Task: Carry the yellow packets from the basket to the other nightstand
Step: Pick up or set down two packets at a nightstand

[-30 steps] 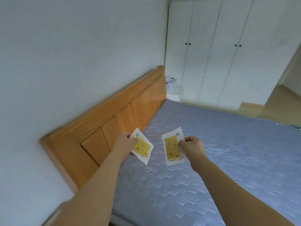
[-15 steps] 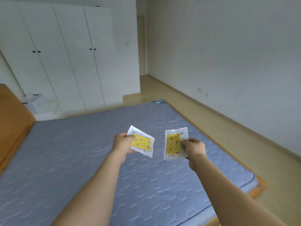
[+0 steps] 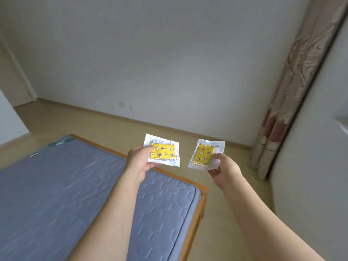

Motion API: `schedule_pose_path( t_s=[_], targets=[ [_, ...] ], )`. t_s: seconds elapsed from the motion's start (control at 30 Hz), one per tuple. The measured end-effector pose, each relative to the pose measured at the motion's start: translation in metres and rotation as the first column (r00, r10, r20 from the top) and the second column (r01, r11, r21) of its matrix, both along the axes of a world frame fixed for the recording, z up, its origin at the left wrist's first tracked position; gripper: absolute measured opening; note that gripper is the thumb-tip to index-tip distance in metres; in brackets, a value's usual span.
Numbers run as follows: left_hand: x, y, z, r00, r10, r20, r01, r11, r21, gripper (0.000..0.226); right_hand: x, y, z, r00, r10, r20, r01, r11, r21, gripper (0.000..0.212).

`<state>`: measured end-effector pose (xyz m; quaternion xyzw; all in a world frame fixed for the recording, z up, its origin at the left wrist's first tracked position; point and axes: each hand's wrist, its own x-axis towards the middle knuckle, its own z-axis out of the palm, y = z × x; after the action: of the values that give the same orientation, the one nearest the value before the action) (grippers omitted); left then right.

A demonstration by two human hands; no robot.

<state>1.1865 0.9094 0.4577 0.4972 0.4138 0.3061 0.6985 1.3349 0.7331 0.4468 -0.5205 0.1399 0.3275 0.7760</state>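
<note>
Both arms extend forward at chest level, each hand holding one packet in the air.

Left hand (image 3: 140, 161): fingers and thumb pinch the left edge of the left yellow packet (image 3: 163, 153). The packet lies with its long side roughly level, face up to the camera. It is a clear or white sealed wrapper with a yellow panel inside, printed with white stars, crescent moons and small dark-centred flower shapes. It hangs above the foot corner of the bed.

Right hand (image 3: 225, 169): thumb on top and fingers beneath pinch the lower right corner of the right yellow packet (image 3: 204, 154). This packet stands on its short end, tilted to the right, and carries the same yellow printed panel. It hangs over the floor (image 3: 222, 204), just beyond the bed corner.

The two packets are near each other but not touching.

Writing: small dark marks run along one edge of each yellow panel; they are too small and blurred to read. No brand can be made out.

Surroundings: a grey-blue quilted mattress (image 3: 56, 194) on a wooden bed frame (image 3: 197, 210), a plain wall (image 3: 150, 53), and a patterned curtain (image 3: 293, 91) at the right.
</note>
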Motion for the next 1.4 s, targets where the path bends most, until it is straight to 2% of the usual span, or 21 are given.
schedule_pose_path(
  t_s=[0.13,0.3,0.63,0.8,0.97,1.13,1.27,1.4],
  targets=[
    [0.103,0.032,0.006,0.996,-0.085,0.035,0.086,0.995,-0.045,0.007,0.083,0.008,0.016,0.99,-0.136,-0.036,0.138,0.989,0.047,0.027],
    [0.223,0.043,-0.005,0.991,-0.101,0.085,0.114,0.979,-0.171,0.01,0.18,0.01,0.02,0.955,-0.288,-0.077,0.294,0.95,0.101,0.03],
    [0.471,0.059,-0.031,0.982,-0.108,0.156,0.153,0.936,-0.316,0.006,0.413,0.036,-0.012,0.928,-0.364,-0.081,0.373,0.91,0.181,0.032],
    [0.584,0.082,-0.02,0.975,-0.097,0.2,0.165,0.918,-0.361,0.006,0.528,0.068,0.005,0.95,-0.31,-0.043,0.312,0.93,0.194,0.026],
    [0.656,0.137,-0.013,0.97,-0.053,0.238,0.137,0.924,-0.356,0.009,0.618,0.133,0.01,0.975,-0.217,-0.037,0.22,0.958,0.185,0.016],
    [0.702,0.225,-0.029,0.979,0.069,0.19,0.007,0.928,-0.372,0.01,0.685,0.232,-0.004,0.992,-0.12,-0.026,0.122,0.982,0.144,0.028],
    [0.733,0.309,-0.038,0.972,0.139,0.188,-0.062,0.929,-0.366,0.008,0.73,0.326,0.001,1.0,-0.012,0.013,0.01,0.99,0.144,0.007],
    [0.749,0.404,-0.025,0.935,0.246,0.255,-0.144,0.922,-0.36,0.01,0.767,0.431,0.014,0.99,0.116,0.085,-0.126,0.985,0.12,0.008]
  ],
)
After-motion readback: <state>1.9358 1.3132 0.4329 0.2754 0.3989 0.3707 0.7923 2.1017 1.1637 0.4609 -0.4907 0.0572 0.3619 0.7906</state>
